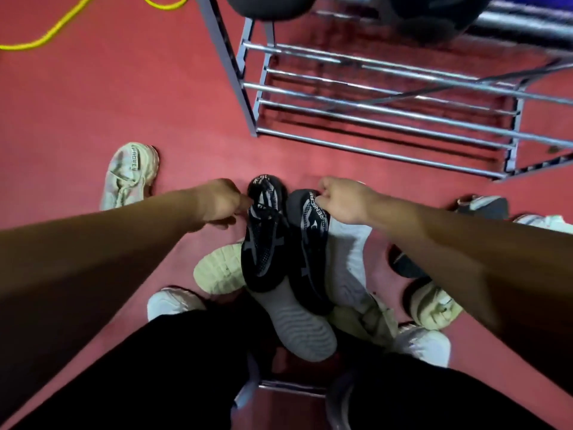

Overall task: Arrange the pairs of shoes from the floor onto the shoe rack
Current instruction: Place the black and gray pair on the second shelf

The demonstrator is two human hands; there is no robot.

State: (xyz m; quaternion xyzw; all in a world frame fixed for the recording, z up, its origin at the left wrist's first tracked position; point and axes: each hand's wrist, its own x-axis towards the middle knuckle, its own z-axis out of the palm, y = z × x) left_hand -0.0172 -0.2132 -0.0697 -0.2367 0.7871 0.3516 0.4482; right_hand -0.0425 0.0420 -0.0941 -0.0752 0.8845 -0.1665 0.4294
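Cream shoe (130,176) lies alone, left side of floor (93,103). My left hand (217,200) pinches left black shoe (263,234) near its collar. My right hand (344,200) pinches right black shoe (310,243) by the heel tab. The pair is over the pile mid-floor, near the shoe rack (403,113), far right. Knit uppers look soft and light. Heel grip should hold, but toes will likely dangle.

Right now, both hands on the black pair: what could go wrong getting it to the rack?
1. The left hand pinches the left black shoe only at its collar, and the right hand likewise the right black shoe; either might slip.
2. The shoe rack has spaced bars, so a shoe set badly could tip between them.
3. The cream shoe and others crowd the floor underfoot: a trip hazard.
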